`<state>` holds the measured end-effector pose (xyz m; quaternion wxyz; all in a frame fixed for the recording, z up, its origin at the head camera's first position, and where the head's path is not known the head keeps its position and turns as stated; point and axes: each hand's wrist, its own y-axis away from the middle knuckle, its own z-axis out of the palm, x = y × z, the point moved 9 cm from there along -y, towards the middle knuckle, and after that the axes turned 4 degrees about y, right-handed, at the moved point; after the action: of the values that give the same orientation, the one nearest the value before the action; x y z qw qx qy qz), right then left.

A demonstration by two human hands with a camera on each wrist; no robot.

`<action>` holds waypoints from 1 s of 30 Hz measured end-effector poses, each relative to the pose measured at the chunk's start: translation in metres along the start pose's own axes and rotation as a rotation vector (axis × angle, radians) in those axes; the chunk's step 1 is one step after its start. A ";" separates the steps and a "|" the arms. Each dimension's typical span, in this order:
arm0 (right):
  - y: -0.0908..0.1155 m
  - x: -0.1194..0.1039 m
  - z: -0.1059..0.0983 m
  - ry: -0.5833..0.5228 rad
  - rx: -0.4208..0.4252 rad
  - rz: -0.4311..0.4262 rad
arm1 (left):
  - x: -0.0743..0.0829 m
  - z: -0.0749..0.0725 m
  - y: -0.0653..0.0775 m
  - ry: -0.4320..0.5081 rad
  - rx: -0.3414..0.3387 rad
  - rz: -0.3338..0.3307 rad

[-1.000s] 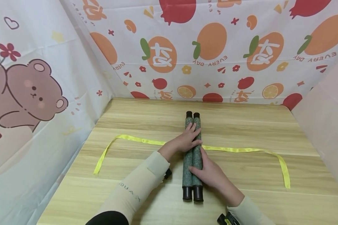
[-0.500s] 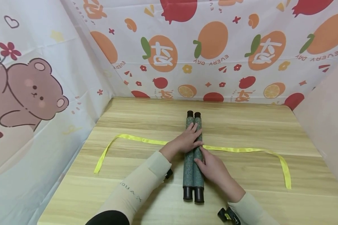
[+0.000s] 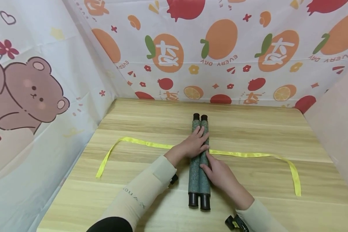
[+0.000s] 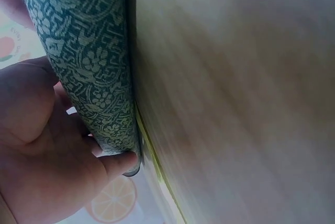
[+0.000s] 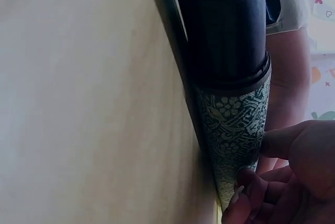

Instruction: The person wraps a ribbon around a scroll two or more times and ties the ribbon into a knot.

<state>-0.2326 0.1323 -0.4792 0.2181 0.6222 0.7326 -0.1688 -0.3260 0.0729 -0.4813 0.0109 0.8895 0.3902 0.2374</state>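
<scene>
A rolled scroll (image 3: 194, 177) lies on the wooden table (image 3: 127, 196), its two green patterned rolls side by side with dark end knobs. My left hand (image 3: 191, 145) holds it from above near the middle, fingers across both rolls and thumb at the right roll. In the left wrist view one fingertip (image 4: 124, 162) rests against the roll's outer side. My right hand (image 3: 220, 172) grips the right roll just nearer to me, thumb on top and fingers along its right side. A yellow ribbon (image 3: 243, 154) passes crosswise beneath the scroll, its middle hidden by the rolls and left hand.
The ribbon's two ends bend toward me on either side. A fruit-printed cloth (image 3: 191, 48) hangs behind the table's far edge, and a bear-printed cloth (image 3: 84, 64) hangs at the left. Small black wrist devices (image 3: 236, 223) sit at both sleeves.
My right thumb has drawn back from the seam between the rolls onto the right roll. The left hand keeps its hold on the scroll, and the head view has shifted slightly.
</scene>
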 end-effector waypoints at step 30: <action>0.000 0.007 -0.004 -0.064 -0.089 0.022 | -0.005 -0.005 0.002 0.126 0.055 0.008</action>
<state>-0.2343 0.1403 -0.4793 0.2708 0.6143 0.7251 -0.1532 -0.3294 0.0670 -0.4785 -0.0390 0.8744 0.3927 0.2821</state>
